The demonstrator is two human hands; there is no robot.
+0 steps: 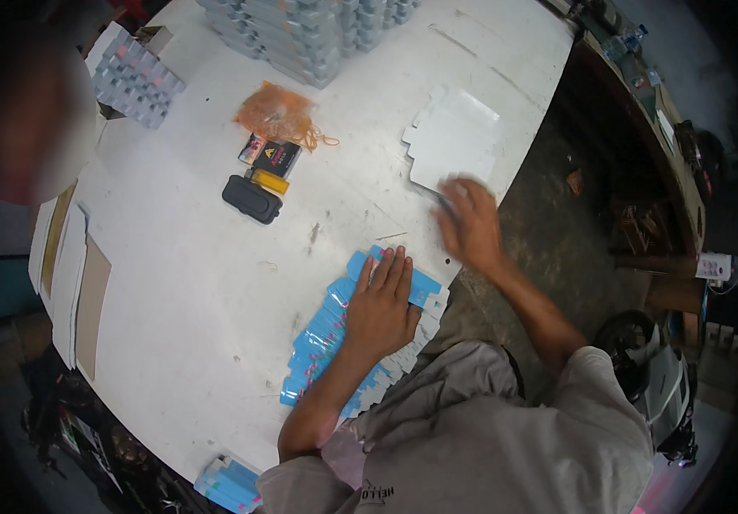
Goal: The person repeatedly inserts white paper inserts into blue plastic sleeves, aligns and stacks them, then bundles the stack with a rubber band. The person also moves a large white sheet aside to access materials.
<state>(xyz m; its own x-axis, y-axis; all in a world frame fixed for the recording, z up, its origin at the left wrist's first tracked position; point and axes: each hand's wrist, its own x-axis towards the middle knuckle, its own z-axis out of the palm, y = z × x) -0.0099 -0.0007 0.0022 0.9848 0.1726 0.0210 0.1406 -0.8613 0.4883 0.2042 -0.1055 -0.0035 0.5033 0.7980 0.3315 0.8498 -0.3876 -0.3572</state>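
My left hand point(379, 310) lies flat, fingers stretched out, on a spread row of flat blue folding cartons point(313, 347) along the near table edge. Their pale notched flaps face my lap. My right hand point(472, 224), blurred by motion, is at the near corner of a white flat carton blank point(459, 128) with a stepped left edge. Its thumb stands apart from its fingers, and I see nothing clearly held in it. Whether it touches the blank I cannot tell.
Tall stacks of grey-white carton pieces point(288, 38) stand at the far side, with another grey stack point(138, 81) far left. An orange plastic bag point(275, 113), small dark pack point(279, 157), yellow lighter point(269, 181) and black case point(252, 200) lie mid-table. A person point(31, 111) is at left.
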